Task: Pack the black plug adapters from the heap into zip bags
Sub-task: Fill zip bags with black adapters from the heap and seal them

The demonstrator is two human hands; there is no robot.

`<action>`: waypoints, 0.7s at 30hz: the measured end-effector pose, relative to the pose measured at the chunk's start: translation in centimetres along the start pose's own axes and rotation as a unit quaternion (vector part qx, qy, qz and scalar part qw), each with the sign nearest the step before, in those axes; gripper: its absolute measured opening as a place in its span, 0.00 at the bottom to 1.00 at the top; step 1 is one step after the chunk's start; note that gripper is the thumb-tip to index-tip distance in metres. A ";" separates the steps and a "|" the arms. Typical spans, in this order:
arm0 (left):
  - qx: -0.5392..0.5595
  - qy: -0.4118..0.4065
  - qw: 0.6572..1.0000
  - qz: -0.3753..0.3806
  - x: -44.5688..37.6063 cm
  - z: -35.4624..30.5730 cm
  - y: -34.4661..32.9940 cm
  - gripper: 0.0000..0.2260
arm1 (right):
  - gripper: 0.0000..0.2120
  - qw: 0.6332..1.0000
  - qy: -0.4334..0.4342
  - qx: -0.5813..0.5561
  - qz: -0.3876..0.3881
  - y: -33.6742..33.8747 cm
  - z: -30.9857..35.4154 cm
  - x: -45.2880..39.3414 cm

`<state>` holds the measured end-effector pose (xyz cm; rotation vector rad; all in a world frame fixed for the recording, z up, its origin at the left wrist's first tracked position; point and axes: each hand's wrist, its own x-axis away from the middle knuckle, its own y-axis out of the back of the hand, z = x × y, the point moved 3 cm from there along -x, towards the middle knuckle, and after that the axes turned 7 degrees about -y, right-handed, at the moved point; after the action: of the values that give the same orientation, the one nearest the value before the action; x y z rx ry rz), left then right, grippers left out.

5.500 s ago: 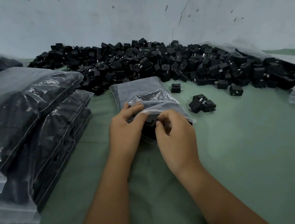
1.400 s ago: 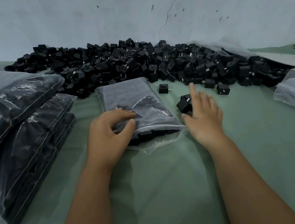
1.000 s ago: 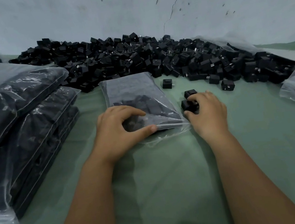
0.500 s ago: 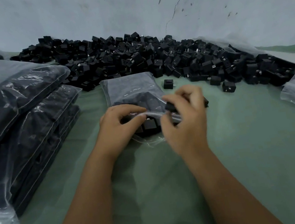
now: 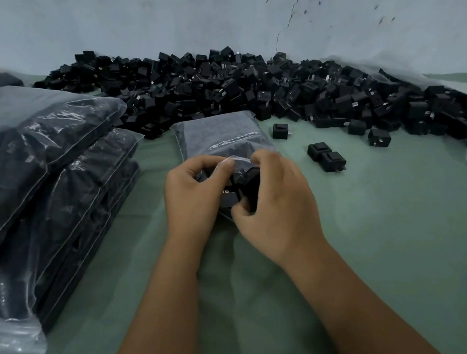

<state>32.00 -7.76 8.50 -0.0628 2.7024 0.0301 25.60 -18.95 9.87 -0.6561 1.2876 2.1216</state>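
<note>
Both grips work the near mouth of the zip bag (image 5: 219, 136) mid-bench — left hand (image 5: 194, 192) pinching slippery film, right hand (image 5: 273, 201) seemingly clutching a hard, light plug adapter (image 5: 245, 181).

Dim, cool, bluish cast from my head view. Light is soft and diffuse; I can't place its source. Faint shadows under both forearms on the green cloth (image 5: 389, 228). White glare streaks on the stacked bags (image 5: 39, 166) at left. Wide-angle bending curves the wall (image 5: 198, 12) line. Edges slightly soft; black heap (image 5: 242, 88) loses detail.
</note>
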 end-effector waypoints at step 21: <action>-0.095 -0.062 0.992 -0.048 0.5 -0.4 -0.2 0.02 | 0.03 0.998 -0.001 0.069 0.003 0.0 -0.4 0.2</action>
<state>31.37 -8.01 8.61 -0.2397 2.5607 0.2535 25.48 -19.30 9.57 -0.5924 1.4205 2.0160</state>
